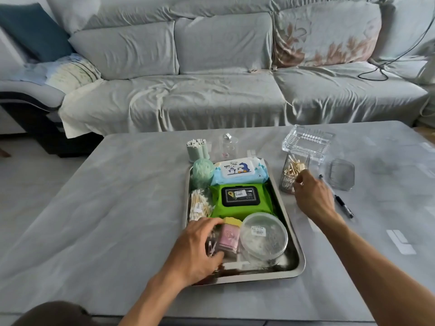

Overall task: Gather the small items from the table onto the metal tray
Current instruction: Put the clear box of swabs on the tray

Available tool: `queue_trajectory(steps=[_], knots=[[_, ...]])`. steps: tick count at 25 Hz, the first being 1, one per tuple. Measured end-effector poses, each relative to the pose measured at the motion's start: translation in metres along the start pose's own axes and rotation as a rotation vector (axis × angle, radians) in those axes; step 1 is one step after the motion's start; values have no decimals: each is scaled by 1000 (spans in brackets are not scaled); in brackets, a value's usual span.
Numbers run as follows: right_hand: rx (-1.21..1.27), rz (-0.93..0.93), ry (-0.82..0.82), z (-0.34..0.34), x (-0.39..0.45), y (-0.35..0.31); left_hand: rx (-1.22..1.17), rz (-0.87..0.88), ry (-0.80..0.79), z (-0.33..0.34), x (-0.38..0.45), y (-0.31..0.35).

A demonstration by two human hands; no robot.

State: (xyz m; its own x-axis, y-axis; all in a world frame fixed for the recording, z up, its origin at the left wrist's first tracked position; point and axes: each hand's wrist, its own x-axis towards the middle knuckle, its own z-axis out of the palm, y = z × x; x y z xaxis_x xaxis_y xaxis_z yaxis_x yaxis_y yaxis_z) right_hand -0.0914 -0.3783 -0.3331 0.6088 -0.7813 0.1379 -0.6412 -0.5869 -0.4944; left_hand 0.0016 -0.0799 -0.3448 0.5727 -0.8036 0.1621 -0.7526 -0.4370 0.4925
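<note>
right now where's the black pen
In the head view the black pen lies on the table right of the metal tray, just beyond the right hand and near the clear lid.

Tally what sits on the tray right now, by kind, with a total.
Wipes packs: 2 (blue, green)
Swab bags: 1
Green balls: 1
Round clear tubs: 1
Pink boxes: 1, under the left hand
Total: 6 on the tray
</note>
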Motion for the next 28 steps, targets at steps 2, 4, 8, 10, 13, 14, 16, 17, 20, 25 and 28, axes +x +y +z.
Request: queue_trajectory(steps=[2,4,8,10,13,14,16,17,20,25,28], knots=[[-7,-70,36,-3,-6,-1,77,-13,90,-9,2,-15],[4,-145,72,-8,-18,-3,159,-84,68,-13,10,-25],[11,-262,133,-31,-36,-15,320,-153,38,-11,27,-27],[23,-309,138,-44,-46,-26,310,-144,112,-7,32,-25],[78,-406,123,-56,-65,-45,130,-231,276,-4,30,-22],[103,-435,105,-57,-72,-52,50,-284,330,-5,28,-22],[154,-478,67,-53,-86,-65,-158,-399,449,-10,24,-23],[184,-490,45,-49,-93,-72,-279,-470,502,-13,22,-24],[224,-522,-31,-30,-111,-91,-727,-649,695,-23,17,-27],[172,-557,-171,12,-124,-123,-1171,-666,950,-53,11,-40],[79,-547,-217,35,-124,-145,-1211,-624,944,-64,8,-39]])
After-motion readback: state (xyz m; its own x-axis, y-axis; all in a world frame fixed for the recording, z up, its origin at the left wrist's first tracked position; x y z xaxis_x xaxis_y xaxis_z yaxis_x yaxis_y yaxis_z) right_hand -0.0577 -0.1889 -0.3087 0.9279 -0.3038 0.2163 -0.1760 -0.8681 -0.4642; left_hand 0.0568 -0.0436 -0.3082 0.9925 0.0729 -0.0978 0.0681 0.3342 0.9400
